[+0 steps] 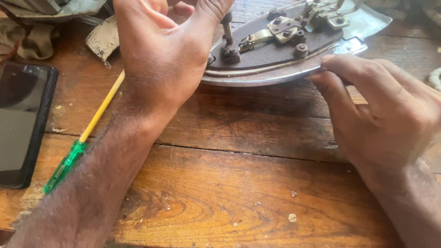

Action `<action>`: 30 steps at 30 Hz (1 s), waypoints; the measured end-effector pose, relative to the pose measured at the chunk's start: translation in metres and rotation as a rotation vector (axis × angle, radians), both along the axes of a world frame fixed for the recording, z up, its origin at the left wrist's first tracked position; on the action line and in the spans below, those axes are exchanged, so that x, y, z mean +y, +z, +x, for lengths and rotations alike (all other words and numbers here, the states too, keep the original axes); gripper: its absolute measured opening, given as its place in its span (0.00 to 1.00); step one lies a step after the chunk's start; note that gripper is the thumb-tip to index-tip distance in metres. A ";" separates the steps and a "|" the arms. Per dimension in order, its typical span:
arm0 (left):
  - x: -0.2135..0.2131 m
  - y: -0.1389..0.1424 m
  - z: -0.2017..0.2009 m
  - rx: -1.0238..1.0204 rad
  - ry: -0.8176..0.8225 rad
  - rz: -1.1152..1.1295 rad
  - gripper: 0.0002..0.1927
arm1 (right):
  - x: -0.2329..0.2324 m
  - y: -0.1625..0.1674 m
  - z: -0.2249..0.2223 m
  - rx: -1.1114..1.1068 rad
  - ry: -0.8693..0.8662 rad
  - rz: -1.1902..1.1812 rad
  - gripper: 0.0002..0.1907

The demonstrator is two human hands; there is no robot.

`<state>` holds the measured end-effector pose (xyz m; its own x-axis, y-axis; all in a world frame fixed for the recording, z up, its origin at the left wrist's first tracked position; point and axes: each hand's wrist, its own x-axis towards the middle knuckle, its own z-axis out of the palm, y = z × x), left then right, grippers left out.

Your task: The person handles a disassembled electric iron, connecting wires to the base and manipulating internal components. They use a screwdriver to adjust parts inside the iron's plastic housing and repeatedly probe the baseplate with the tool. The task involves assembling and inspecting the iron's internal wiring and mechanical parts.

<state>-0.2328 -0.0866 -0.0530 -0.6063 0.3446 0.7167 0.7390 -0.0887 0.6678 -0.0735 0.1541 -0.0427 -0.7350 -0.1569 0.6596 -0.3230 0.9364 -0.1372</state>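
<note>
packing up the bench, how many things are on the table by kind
iron base: 1
screwdriver: 1
phone: 1
metal scrap: 1
cloth: 1
total: 5

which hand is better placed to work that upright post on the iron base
Left, probably. The left hand is already curled around the dark upright metal post on the opened grey metal iron soleplate, while the right hand pinches the soleplate's near rim, steadying it.
</note>
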 end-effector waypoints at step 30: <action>0.002 0.013 0.001 -0.193 -0.193 -0.002 0.09 | 0.007 -0.001 -0.004 0.049 -0.009 0.067 0.06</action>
<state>-0.2320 -0.0845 -0.0398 -0.6546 0.4682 0.5935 0.5674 -0.2145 0.7950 -0.0775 0.1607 -0.0435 -0.7037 -0.1951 0.6832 -0.3191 0.9459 -0.0586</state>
